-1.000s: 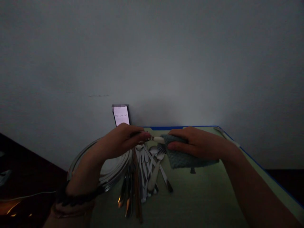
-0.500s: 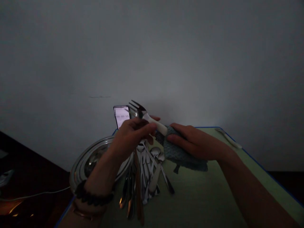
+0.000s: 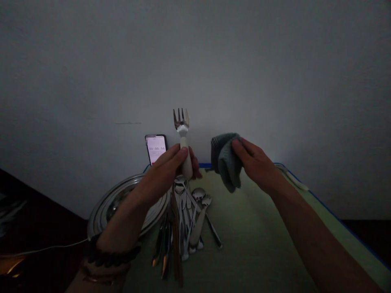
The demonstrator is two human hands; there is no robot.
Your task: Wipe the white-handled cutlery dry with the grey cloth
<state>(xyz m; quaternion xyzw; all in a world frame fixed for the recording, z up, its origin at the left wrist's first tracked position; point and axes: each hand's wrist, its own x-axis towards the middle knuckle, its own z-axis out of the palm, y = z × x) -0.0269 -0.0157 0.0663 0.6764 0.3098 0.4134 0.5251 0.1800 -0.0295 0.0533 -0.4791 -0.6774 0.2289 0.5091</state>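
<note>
Dim light throughout. Plain grey wall (image 3: 244, 73) fills 12 o'clock, thin mark (image 3: 128, 123) between 9 and 10. Green blue-edged table (image 3: 259, 240) near wall, 4 to 6. Murky dark area (image 3: 45, 215) at 8, surface unclear; orange gleam (image 3: 12, 265), white cord (image 3: 61, 246) there.

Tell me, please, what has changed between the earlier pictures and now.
The left hand now holds the fork by its handle, turned upright with tines up. The right hand has let go of the fork and raised the cloth. The cutlery pile and phone stayed in place.
</note>
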